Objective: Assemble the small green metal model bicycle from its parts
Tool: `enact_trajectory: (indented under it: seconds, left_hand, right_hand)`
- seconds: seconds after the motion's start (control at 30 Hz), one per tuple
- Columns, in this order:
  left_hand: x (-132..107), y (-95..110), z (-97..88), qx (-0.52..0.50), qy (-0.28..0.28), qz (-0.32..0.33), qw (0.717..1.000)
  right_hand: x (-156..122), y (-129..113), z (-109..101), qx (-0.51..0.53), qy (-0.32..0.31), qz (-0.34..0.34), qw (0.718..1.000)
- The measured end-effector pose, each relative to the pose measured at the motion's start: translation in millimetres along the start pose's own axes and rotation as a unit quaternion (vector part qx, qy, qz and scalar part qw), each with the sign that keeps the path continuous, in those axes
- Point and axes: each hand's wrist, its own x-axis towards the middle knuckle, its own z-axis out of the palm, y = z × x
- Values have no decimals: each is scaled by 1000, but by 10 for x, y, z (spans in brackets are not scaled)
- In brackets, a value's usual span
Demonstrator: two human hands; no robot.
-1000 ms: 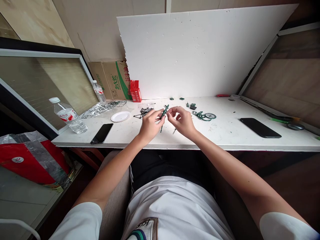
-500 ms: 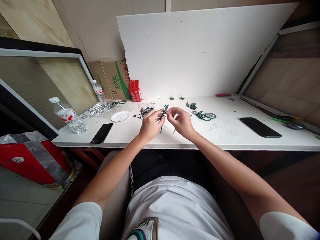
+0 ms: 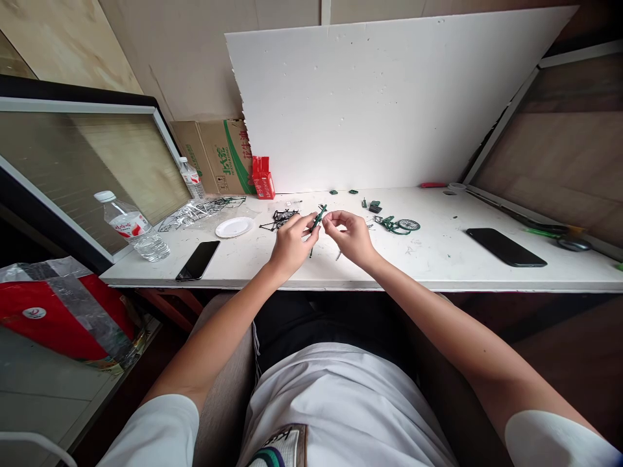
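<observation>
Left hand [image 3: 291, 245] clamped on dark-green plastic model part [image 3: 319, 216], above worktop [image 3: 413, 274], mid front edge. Right hand [image 3: 353, 239] beside it, thumb and forefinger together; can't tell if anything's between. Risk: slim part could snap if over-squeezed, or drop if left pinch loosens.

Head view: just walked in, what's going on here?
A left hand holds a slim green part above a white table. The right hand is close beside it; whether it grips anything is too small to tell. A green wheeled piece lies to the right, and black parts lie beyond the left hand.
</observation>
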Motion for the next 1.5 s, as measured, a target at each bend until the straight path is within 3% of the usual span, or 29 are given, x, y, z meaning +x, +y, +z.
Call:
enact_trajectory:
  seconds: [0.4,0.73,0.87,0.97,1.2,1.5]
  left_hand:
    - [-15,-39,16,8,-4,7,1000]
    - [-15,-9,5,-3,-6,-3,1000]
    - [-8,18,3,-21,-3,-22,1000]
    - [1,35,4,-46,0,-42,998]
    - [44,92,-41,-59,28,-64,996]
    - [49,261,-71,-56,35,-45,997]
  right_hand:
    - [19,-5,5,37,-14,32,999]
    - [24,-11,7,128,-37,138,981]
    - [30,-9,3,138,-38,151,978]
    - [44,4,-14,111,-37,122,986]
    - [-7,-84,-42,-12,7,-23,1000]
    - [-43,-54,-57,-171,43,-185,967]
